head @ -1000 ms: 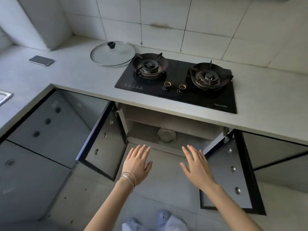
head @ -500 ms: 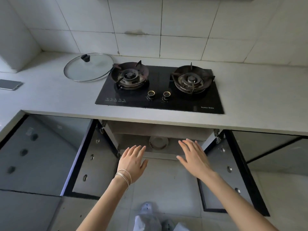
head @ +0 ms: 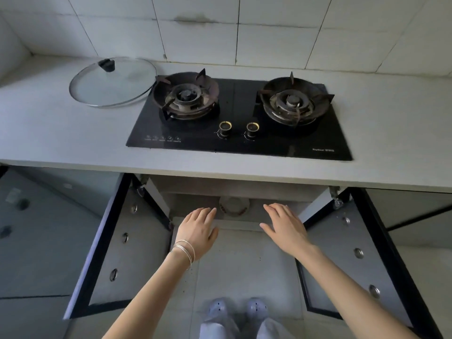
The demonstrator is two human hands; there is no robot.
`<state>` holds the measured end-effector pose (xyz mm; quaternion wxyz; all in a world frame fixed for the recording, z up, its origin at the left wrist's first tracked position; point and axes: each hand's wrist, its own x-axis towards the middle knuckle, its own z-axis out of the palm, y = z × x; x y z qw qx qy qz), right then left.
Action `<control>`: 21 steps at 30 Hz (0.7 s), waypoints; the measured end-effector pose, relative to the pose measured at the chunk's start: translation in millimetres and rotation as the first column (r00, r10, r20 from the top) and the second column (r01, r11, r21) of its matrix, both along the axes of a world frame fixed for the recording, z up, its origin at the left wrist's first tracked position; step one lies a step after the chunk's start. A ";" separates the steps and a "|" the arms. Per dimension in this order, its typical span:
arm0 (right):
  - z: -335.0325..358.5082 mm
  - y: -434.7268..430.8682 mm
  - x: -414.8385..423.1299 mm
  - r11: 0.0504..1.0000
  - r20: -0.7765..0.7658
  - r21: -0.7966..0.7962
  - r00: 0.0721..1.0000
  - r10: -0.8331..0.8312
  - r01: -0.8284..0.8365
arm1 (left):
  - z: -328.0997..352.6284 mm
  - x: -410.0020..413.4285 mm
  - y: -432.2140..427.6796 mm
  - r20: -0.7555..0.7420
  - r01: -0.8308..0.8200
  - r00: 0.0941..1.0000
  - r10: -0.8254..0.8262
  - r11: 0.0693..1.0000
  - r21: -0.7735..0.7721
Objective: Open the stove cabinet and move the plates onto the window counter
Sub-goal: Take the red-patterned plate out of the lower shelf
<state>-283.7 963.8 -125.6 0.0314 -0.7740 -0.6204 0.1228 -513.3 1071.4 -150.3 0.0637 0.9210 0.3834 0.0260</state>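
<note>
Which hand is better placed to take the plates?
Left, probably: left hand has fingertips almost at the plates; right hand, also open, is farther off.

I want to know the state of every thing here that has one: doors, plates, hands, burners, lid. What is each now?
Left door: open wide.
Right door: open wide.
Plates: untouched, not yet taken out.
Left hand: open, holds nothing.
Right hand: open, holds nothing.
Left burner: no flame.
Right burner: no flame.
Lid: lying down, knob up.
</note>
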 end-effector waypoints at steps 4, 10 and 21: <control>-82.7 21.2 15.9 0.998 -0.033 -0.055 0.999 -0.023 0.022 | -86.9 18.9 13.9 -0.045 -0.065 0.997 0.062 0.994 -0.083; -244.9 53.4 39.0 0.995 -0.038 -0.093 0.999 -0.028 0.024 | -245.8 57.4 40.0 -0.047 -0.145 0.989 0.139 0.979 -0.144; -528.3 116.6 93.0 0.992 -0.027 -0.098 0.996 -0.083 0.080 | -517.1 104.1 111.1 -0.114 -0.084 0.990 0.084 0.996 0.003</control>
